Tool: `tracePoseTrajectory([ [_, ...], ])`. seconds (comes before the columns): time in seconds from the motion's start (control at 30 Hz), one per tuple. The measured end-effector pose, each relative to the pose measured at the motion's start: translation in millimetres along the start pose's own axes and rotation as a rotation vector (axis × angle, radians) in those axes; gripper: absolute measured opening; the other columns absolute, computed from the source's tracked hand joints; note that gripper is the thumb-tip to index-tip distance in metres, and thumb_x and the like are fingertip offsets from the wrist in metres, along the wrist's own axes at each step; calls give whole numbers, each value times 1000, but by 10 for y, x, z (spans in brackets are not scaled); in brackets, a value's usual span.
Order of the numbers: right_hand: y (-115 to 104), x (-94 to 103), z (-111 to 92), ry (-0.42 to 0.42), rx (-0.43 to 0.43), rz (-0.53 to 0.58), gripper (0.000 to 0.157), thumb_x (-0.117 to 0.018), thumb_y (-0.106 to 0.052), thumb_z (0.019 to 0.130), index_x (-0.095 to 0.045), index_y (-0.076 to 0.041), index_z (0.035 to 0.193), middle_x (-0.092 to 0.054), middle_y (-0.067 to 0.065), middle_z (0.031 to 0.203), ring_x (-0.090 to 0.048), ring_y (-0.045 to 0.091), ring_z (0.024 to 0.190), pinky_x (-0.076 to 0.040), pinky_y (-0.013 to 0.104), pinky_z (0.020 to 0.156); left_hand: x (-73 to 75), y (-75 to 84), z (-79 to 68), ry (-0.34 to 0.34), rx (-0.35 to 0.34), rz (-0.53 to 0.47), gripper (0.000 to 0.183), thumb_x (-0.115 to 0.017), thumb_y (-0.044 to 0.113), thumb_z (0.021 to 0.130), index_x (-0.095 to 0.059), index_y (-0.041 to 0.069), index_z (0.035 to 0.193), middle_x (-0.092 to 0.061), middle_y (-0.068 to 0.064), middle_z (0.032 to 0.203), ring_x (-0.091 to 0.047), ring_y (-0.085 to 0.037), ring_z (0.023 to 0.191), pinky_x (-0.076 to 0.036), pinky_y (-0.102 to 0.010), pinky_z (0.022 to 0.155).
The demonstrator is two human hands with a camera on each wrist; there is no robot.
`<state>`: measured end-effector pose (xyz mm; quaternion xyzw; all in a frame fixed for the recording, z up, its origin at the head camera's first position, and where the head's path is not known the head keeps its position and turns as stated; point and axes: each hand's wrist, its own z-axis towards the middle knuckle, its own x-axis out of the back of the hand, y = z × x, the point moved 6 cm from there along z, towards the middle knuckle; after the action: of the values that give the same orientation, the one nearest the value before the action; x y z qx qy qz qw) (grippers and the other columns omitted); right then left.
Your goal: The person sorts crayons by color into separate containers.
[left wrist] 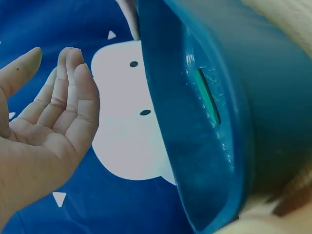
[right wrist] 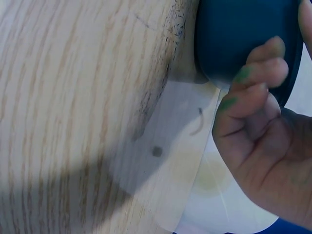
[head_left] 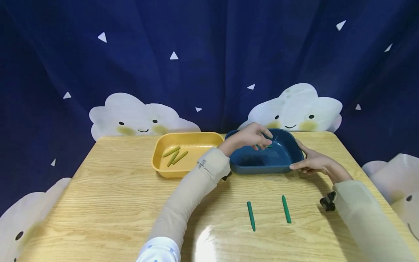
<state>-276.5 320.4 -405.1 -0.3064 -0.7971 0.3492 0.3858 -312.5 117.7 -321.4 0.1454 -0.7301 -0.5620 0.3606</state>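
My left hand (head_left: 253,136) hovers above the dark blue basin (head_left: 265,169), fingers loosely spread with nothing in them. Its palm and relaxed fingers (left wrist: 80,105) show plainly in the left wrist view, beside the basin's rim. On the basin's floor lies a green crayon (left wrist: 208,97), mostly hidden by my left hand in the head view. My right hand (head_left: 314,162) grips the basin's right front corner. In the right wrist view, curled fingers with green smudges (right wrist: 251,90) lie against the basin's outer wall. Two more crayons, a green crayon (head_left: 251,216) and another green crayon (head_left: 286,209), lie nearer on the table.
A yellow basin (head_left: 188,174) stands left of the blue one, with three olive-yellow crayons (head_left: 175,156) inside. Both are near the back edge of the wooden table (head_left: 114,203). Behind hangs a navy curtain (head_left: 203,65) with white clouds and triangles.
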Motion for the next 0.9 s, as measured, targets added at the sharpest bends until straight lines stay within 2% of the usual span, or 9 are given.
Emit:
tracePoseTrajectory([
  [0.2, 11, 5, 21, 13, -1, -31, 115, -69, -23, 82, 32, -25, 136, -53, 5, 61, -49, 17, 51, -42, 31, 50, -4, 15, -228, -6, -11, 26, 34, -61, 12, 88, -55, 0, 120, -68, -8, 88, -64, -20, 81, -52, -30, 68],
  [0.33, 20, 20, 25, 23, -13, -19, 117, -71, -24, 80, 31, -26, 136, -52, 5, 60, -51, 18, 53, -44, 33, 51, -32, 8, -365, -25, -31, 26, 32, -61, 11, 88, -57, 1, 118, -68, -14, 92, -64, -20, 80, -52, -29, 67],
  [0.43, 24, 25, 26, 25, -18, -16, 118, -72, -25, 79, 31, -27, 136, -51, 4, 59, -51, 18, 53, -44, 33, 52, -59, 0, -447, -42, -64, 47, 33, -60, 10, 88, -56, 0, 119, -67, -18, 94, -63, -18, 78, -51, -28, 67],
  [0.53, 28, 25, 25, 23, -19, -15, 118, -72, -26, 79, 32, -27, 136, -50, 4, 58, -51, 18, 54, -43, 33, 52, -80, -23, -513, -51, -92, 66, 33, -59, 9, 89, -56, -1, 120, -68, -16, 91, -63, -15, 77, -52, -27, 67],
  [0.9, 31, 5, 17, 11, -7, -1, 115, -69, -21, 81, 33, -27, 136, -49, 4, 58, -49, 17, 51, -40, 31, 49, -194, -106, -770, -116, -185, 22, 32, -60, 5, 87, -55, -4, 118, -67, -17, 90, -62, -16, 74, -52, -29, 69],
])
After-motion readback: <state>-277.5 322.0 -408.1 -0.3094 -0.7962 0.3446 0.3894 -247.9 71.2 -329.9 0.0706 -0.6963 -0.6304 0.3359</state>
